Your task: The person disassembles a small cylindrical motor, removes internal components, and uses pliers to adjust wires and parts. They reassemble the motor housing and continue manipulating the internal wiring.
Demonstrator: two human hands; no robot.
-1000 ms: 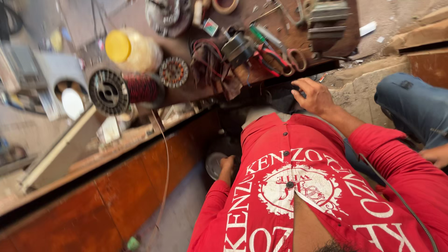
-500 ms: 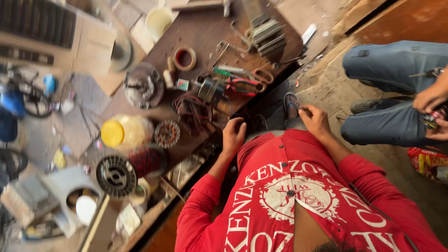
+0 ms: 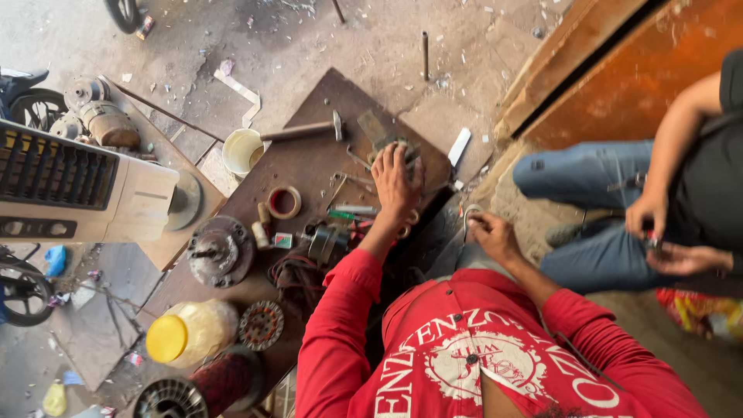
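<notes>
Red sleeves run up from the bottom of the head view to two bare hands. The left hand lies palm-down with fingers spread on a dark metal part at the far end of the brown wooden board; whether the fingers grip the part or only press on it cannot be told. The right hand is curled narrow just off the board's right edge, fingertips pinched at a thin wire loop.

On the board, counted: one hammer lying flat beyond the left hand, one roll of tape, one round motor end cover, one pair of red-handled pliers partly under the left wrist, and one laminated rotor disc near the board's close end. Just beside the board stand one white cup and one yellow-capped plastic jar. One white fan housing sits at the left.

At the right edge, another person in blue jeans sits with two hands held close together around something small.
</notes>
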